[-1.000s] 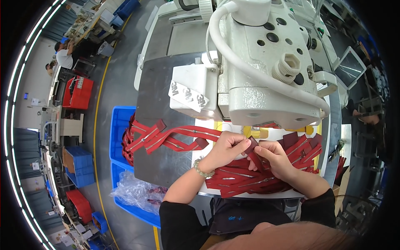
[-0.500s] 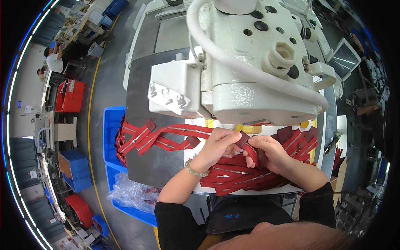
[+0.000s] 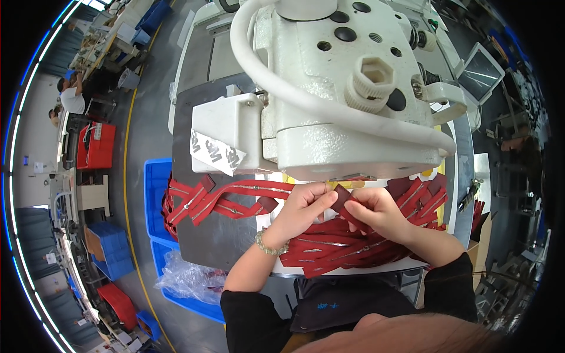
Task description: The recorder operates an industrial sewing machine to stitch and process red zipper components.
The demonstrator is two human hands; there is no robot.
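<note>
Under the white sewing machine, you've slid the red zipper strip closer; left hand and right hand both pinch it.

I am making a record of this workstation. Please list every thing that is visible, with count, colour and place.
sewing machine: one, white, above the hands
red zipper strips: many, piled on the table
strip bundle: several, red, hanging off the table's left edge
table: one, grey
blue bins: at least two, floor, left
plastic bag: one, clear, in a bin
bracelet: one, pale, left wrist
left hand: pinching a dark red tab
right hand: pinching the same tab
</note>
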